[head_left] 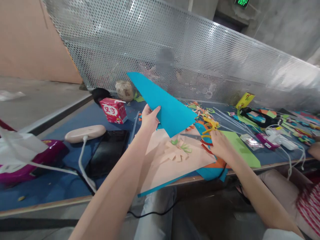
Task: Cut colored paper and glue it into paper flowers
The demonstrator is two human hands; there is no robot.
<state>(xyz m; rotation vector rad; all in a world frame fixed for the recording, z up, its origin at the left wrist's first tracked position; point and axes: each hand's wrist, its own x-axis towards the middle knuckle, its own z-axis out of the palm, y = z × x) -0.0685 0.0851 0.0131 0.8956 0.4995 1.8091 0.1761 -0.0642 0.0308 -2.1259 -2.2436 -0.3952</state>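
Observation:
A large blue paper sheet [166,108] with slanting edges is raised above the table, pinched near its lower left edge by my left hand [150,117]. Below it lies a pale peach sheet [160,163] over a blue one, bearing a flower of peach paper strips [177,154] with green pieces at its top. My right hand [221,143] is closed at the right edge of this sheet, its fingertips at curved orange and red pieces [207,146]. What those fingers grip is unclear. Just beyond them sits a yellow paper shape [211,123].
At left are a red drink carton [113,110], a black phone [108,151], a pale oval device [85,133] with a cable, and a jar [124,90]. Paper scraps and a green sheet [240,148] lie right. A perforated metal screen [140,36] stands behind; another person sits at right.

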